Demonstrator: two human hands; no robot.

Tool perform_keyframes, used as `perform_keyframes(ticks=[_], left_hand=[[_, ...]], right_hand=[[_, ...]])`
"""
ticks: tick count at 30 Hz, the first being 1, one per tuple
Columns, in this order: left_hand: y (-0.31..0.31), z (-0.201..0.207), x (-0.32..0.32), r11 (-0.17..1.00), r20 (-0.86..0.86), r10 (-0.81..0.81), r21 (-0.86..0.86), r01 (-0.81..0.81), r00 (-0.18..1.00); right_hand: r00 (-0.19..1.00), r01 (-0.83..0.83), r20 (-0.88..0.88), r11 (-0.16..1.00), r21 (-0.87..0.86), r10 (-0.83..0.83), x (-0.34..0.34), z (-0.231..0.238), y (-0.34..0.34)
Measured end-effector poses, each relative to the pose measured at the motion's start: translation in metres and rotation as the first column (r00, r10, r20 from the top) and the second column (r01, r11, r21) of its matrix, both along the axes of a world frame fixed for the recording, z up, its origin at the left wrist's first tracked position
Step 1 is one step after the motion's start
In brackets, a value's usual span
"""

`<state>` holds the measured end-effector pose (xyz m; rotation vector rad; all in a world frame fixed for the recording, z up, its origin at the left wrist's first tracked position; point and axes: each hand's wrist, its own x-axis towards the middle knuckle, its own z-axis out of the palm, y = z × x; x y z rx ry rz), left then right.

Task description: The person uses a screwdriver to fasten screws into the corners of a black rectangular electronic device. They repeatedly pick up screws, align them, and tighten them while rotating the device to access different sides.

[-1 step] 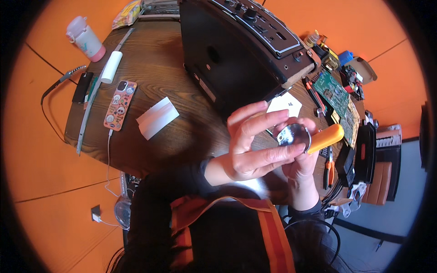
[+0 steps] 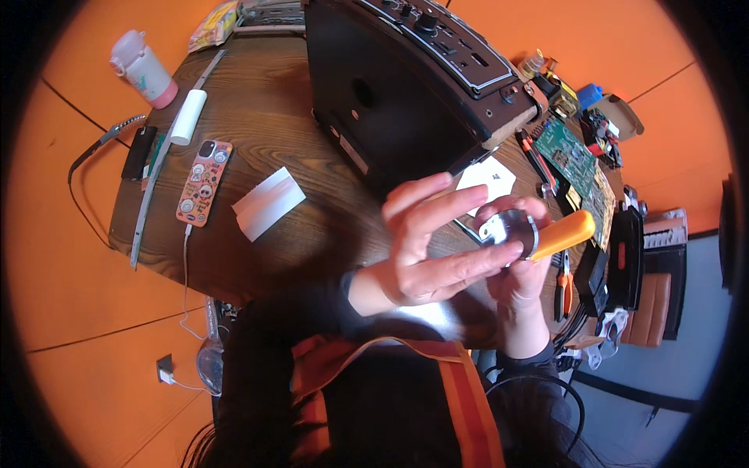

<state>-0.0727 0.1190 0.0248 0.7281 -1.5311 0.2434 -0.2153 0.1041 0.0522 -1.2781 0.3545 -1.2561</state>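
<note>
My right hand (image 2: 521, 285) is closed around a tool with a yellow handle (image 2: 566, 234) and a round, shiny metal part (image 2: 511, 232). The handle sticks out to the right, and the tool's exact kind is unclear. Over its near side reaches my left hand (image 2: 425, 249), fingers spread and the lowest digit resting on the metal rim. Both hands are raised in front of a large black speaker-like box (image 2: 390, 117), whose control panel (image 2: 445, 43) is on top. White paper (image 2: 491, 183) lies just behind my fingers.
On the left of the wooden table (image 2: 257, 101) are a phone (image 2: 204, 183) with a cable, a folded paper (image 2: 269, 203), a metal strip (image 2: 158, 175) and a white roll (image 2: 189, 117). A pink-bottomed bottle (image 2: 146, 72) stands behind. Orange-handled pliers (image 2: 563, 287) and a green circuit board (image 2: 568, 152) lie right.
The yellow handle and my right hand have shifted very slightly to the right. The view has moved a little; the grip looks the same.
</note>
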Motion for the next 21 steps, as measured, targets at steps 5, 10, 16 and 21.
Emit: perform_keyframes(ticks=[5, 10, 16, 21], left_hand=[[-0.037, -0.007, 0.016, 0.95, -0.038, 0.306, -0.05, -0.308, 0.951], [-0.045, -0.018, 0.035, 0.898, 0.176, 0.31, -0.377, -0.227, 0.934], [-0.038, -0.013, 0.034, 0.908, 0.173, 0.405, -0.196, -0.371, 0.898], [-0.043, 0.012, 0.032, 0.891, -0.045, 0.292, -0.351, -0.289, 0.955]], right_hand=[[0.981, 0.108, -0.125, 0.957, -0.268, -0.146, -0.022, 0.02, -0.011], [0.933, 0.154, -0.227, 0.879, -0.452, -0.28, -0.033, 0.035, -0.016], [0.877, 0.189, -0.262, 0.789, -0.584, -0.404, -0.022, 0.055, -0.027], [0.711, 0.295, -0.372, 0.733, -0.612, -0.597, 0.001, 0.074, -0.026]])
